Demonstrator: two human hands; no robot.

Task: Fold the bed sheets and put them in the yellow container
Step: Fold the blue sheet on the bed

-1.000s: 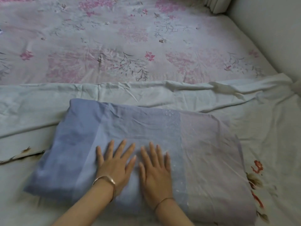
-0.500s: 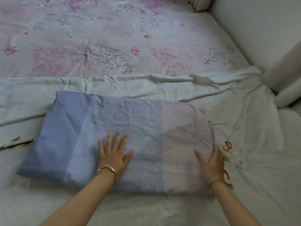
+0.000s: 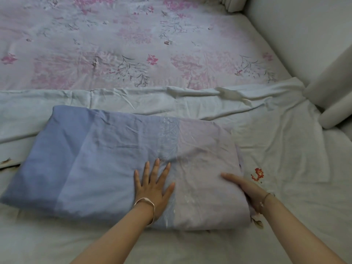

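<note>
A folded blue and lilac bed sheet point(image 3: 106, 164) lies as a thick rectangle on the bed, on top of a spread white sheet point(image 3: 276, 149) with small red flowers. My left hand point(image 3: 152, 185) rests flat on the folded sheet near its middle, fingers spread. My right hand point(image 3: 245, 187) is at the folded sheet's right edge, thumb on top and fingers tucked under or around the edge. No yellow container is in view.
A pink floral sheet point(image 3: 133, 50) covers the far half of the bed. A pale padded bed frame or wall point(image 3: 304, 44) runs along the right side, with a cushioned corner point(image 3: 331, 103) jutting in.
My right hand has slid from beside the left hand to the folded sheet's right edge and taken hold there. My left hand has stayed flat near the middle.
</note>
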